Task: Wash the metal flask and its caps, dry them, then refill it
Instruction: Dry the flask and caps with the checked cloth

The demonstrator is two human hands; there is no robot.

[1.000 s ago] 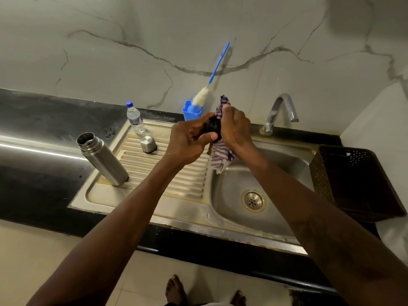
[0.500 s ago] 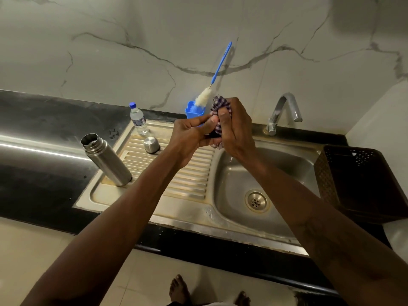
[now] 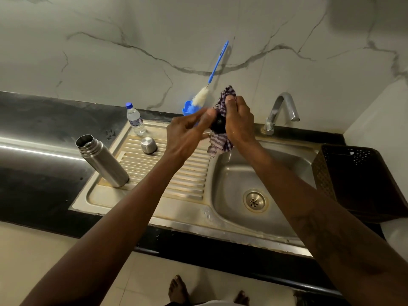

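Above the drainboard's right end, my left hand [image 3: 187,133] pinches a small black cap [image 3: 218,124]. My right hand [image 3: 239,120] grips a striped purple-and-white cloth [image 3: 220,146] wrapped against that cap; the cloth's tail hangs below both hands. The open metal flask [image 3: 101,160] stands uncapped at the drainboard's left edge. A steel cup-shaped cap [image 3: 148,145] sits upside down on the ribbed drainboard [image 3: 176,180].
A small plastic water bottle [image 3: 135,119] stands at the drainboard's back. A blue holder [image 3: 187,108] with a blue-handled bottle brush [image 3: 212,78] leans on the marble wall. The basin [image 3: 254,173], its drain and the tap [image 3: 280,111] lie right; a dark basket [image 3: 357,182] stands far right.
The hands have turned the cap within the cloth; the black cap shows again between them and the cloth's tail hangs lower than half a second ago.
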